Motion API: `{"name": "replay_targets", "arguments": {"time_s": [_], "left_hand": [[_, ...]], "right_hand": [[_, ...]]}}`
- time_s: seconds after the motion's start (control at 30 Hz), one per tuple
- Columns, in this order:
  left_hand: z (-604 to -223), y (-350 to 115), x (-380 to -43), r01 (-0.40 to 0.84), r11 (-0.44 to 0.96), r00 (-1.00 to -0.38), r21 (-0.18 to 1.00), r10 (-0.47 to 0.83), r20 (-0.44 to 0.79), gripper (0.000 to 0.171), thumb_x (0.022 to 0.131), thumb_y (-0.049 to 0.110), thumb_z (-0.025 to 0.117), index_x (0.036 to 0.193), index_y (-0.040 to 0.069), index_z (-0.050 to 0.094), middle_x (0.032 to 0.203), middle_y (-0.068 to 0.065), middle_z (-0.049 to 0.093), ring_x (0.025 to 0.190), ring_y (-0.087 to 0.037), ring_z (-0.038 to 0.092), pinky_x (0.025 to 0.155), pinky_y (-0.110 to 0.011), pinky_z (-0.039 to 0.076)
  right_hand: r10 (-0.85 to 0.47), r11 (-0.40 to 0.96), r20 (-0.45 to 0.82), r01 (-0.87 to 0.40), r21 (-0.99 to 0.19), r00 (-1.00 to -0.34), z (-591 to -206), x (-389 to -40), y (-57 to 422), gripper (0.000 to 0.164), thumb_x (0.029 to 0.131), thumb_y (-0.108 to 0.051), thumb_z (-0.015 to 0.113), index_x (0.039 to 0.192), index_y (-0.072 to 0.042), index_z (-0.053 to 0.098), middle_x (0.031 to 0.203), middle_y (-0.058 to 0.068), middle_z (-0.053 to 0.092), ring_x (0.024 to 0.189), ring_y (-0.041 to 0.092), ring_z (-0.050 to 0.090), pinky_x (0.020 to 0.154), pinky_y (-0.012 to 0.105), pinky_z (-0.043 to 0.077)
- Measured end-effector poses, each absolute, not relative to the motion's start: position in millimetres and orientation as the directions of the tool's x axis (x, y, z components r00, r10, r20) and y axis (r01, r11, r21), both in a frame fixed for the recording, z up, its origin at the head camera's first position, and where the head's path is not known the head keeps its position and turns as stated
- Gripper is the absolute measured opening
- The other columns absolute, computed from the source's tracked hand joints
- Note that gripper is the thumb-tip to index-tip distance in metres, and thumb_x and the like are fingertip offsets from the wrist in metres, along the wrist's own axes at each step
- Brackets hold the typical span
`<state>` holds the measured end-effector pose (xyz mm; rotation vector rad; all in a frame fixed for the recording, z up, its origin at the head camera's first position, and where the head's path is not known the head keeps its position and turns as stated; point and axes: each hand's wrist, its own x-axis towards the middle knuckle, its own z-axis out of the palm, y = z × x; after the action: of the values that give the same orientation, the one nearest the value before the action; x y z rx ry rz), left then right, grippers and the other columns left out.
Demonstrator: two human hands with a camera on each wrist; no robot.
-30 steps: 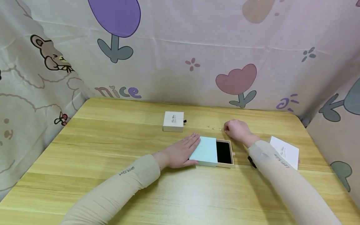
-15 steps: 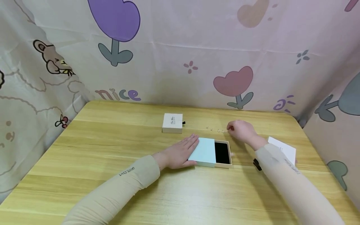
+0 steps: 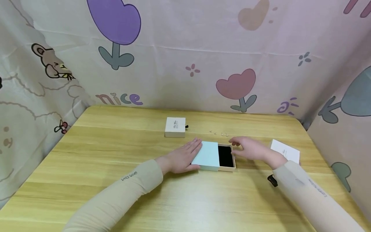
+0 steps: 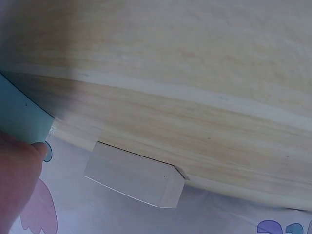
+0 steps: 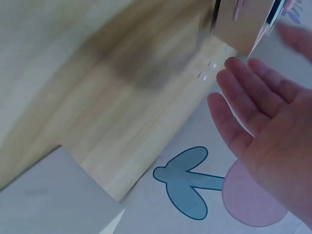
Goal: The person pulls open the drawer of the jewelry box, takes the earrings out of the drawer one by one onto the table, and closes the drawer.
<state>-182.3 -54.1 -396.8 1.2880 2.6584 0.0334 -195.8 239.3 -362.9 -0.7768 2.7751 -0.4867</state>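
A light-blue drawer box (image 3: pixel 205 155) lies on the table with its black-lined drawer (image 3: pixel 226 156) partly slid out to the right. My left hand (image 3: pixel 182 158) rests on the sleeve's left end, fingers straight. Beside the drawer's right end is my right hand (image 3: pixel 250 148), its thumb and fingers spread apart with nothing between them; whether it touches the drawer I cannot tell. In the right wrist view the fingers (image 5: pixel 248 92) are loosely bent near the drawer's front. Several tiny clear pieces, perhaps earrings (image 3: pixel 222 134), lie in a row behind the box.
A small white box (image 3: pixel 175 126) with a black pull tab stands behind the blue box. Another white box (image 3: pixel 285 150) lies at the right, partly behind the right arm. A printed curtain (image 3: pixel 162 64) hangs behind the wooden table (image 3: pixel 116 138).
My right hand has left the end of the row of tiny pieces, coming nearer to me and the drawer, and its fingers have spread. The left hand stays on the box.
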Motion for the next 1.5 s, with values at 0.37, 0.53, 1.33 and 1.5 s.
{"name": "replay_targets", "arguments": {"time_s": [0.37,0.53,1.33,1.5], "left_hand": [[-398,-55,-184,0.781,0.618,-0.601,0.086,0.782,-0.164,0.080,0.097,0.056,0.028,0.150,0.001,0.002,0.158,-0.015,0.001,0.147,-0.025,-0.003,0.120,-0.035,0.010],[-398,-54,-184,0.779,0.621,-0.604,0.084,0.780,-0.167,0.081,0.097,0.056,0.028,0.150,0.002,0.001,0.159,-0.014,0.000,0.147,-0.025,-0.003,0.120,-0.035,0.009],[-396,-53,-184,0.773,0.626,-0.606,0.102,0.777,-0.172,0.080,0.097,0.056,0.028,0.150,0.003,0.000,0.159,-0.014,-0.002,0.146,-0.023,-0.006,0.120,-0.035,0.008],[-396,-53,-184,0.775,0.622,-0.604,0.107,0.780,-0.162,0.080,0.097,0.055,0.029,0.150,0.002,0.001,0.158,-0.015,-0.001,0.147,-0.024,-0.005,0.120,-0.035,0.009]], "right_hand": [[-0.612,0.759,-0.235,-0.477,-0.443,-0.755,-370,-184,241,0.105,0.068,-0.039,0.081,0.139,0.016,0.025,0.142,0.034,0.034,0.130,0.048,0.035,0.107,0.057,0.031],[-0.619,0.754,-0.213,-0.496,-0.430,-0.756,-374,-184,242,0.102,0.068,-0.034,0.081,0.138,0.016,0.026,0.141,0.034,0.035,0.130,0.047,0.036,0.107,0.057,0.031],[-0.620,0.747,-0.185,-0.502,-0.436,-0.762,-372,-186,219,0.098,0.069,-0.033,0.079,0.139,0.014,0.028,0.142,0.029,0.039,0.131,0.042,0.038,0.109,0.053,0.031],[-0.626,0.737,-0.184,-0.499,-0.456,-0.758,-373,-187,213,0.100,0.069,-0.033,0.079,0.141,0.012,0.027,0.144,0.028,0.036,0.132,0.042,0.036,0.110,0.052,0.029]]}}
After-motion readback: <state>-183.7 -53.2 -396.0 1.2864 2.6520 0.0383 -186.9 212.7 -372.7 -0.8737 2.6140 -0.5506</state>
